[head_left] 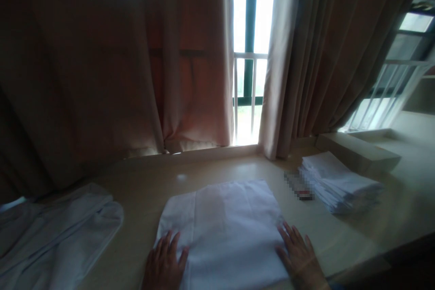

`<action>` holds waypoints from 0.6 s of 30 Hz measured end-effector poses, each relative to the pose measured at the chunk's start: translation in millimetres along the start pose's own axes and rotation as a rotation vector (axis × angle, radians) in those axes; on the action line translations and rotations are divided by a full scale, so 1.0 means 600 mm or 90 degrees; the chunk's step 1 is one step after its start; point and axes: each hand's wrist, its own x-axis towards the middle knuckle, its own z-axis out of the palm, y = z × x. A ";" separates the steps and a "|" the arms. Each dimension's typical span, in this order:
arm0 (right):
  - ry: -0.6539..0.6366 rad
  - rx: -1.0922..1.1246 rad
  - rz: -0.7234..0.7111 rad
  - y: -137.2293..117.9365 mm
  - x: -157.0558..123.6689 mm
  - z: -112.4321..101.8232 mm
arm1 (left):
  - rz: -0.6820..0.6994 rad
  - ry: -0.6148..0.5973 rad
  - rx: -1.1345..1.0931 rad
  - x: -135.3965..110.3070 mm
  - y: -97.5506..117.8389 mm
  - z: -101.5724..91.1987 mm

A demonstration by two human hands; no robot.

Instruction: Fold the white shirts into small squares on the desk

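Observation:
A white cloth (222, 226) lies folded into a flat square on the beige counter (142, 181) in front of me. My left hand (165, 263) rests flat on the cloth's near left corner, fingers stretched out. My right hand (299, 256) lies flat on its near right edge, fingers spread. Neither hand holds anything.
A stack of folded white cloths (340, 183) sits at the right, with a small blurred object (299, 186) beside it. A heap of unfolded white fabric (54, 235) lies at the left. Brown curtains (112, 63) hang behind the counter, parted over a bright window (249, 54).

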 end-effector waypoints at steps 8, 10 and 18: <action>-0.021 -0.001 0.005 0.000 -0.002 -0.003 | 0.005 -0.018 0.024 -0.001 0.001 0.000; -0.032 0.000 0.011 -0.001 -0.001 -0.006 | 0.007 -0.021 0.028 -0.001 0.003 -0.002; -0.071 0.017 0.030 -0.003 0.004 -0.016 | -0.017 -0.007 0.040 -0.010 0.006 -0.001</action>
